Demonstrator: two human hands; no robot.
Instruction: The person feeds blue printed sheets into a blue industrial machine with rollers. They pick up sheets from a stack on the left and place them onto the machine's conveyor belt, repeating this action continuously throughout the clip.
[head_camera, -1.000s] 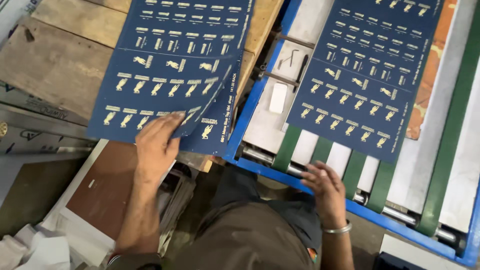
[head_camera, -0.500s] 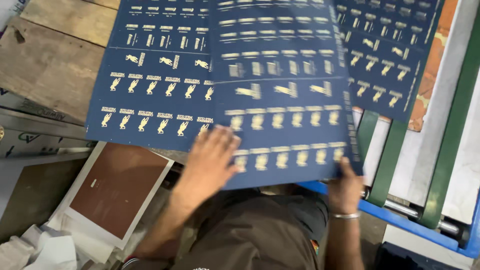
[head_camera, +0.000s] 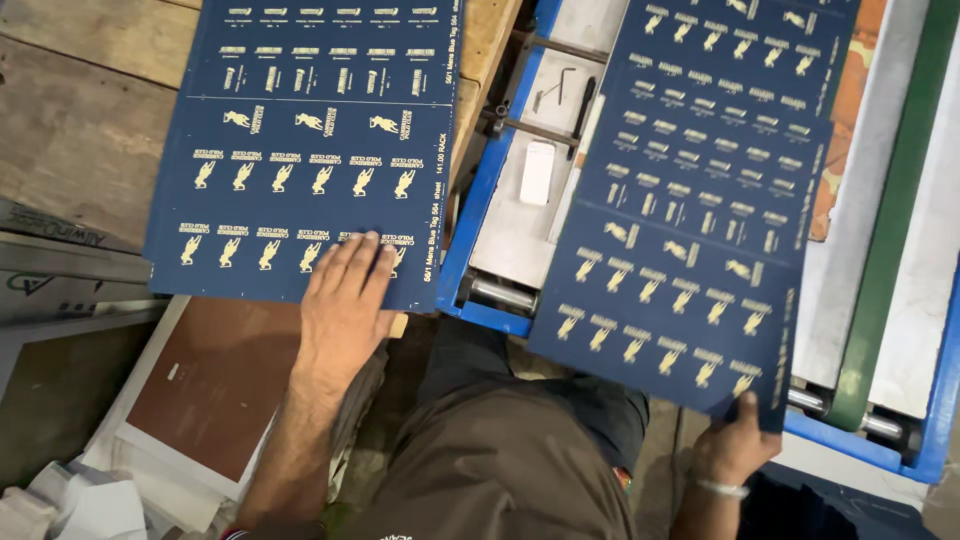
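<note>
On the wooden table (head_camera: 90, 120), the left hand (head_camera: 345, 300) lies spread flat on the near edge of one blue printed sheet (head_camera: 310, 140), while the right hand (head_camera: 735, 445) pinches the near corner of another blue sheet (head_camera: 700, 200), running long-ways up over the blue machine (head_camera: 480, 230).

Around the blue machine frame (head_camera: 470, 245) — its open bay left of the overhanging navy sheet (head_camera: 690, 210) gives passage, though a black tool (head_camera: 582, 105) and white block (head_camera: 537, 172) lie there — left, a second sheet (head_camera: 310, 140) covers the wooden table (head_camera: 80, 110).
</note>
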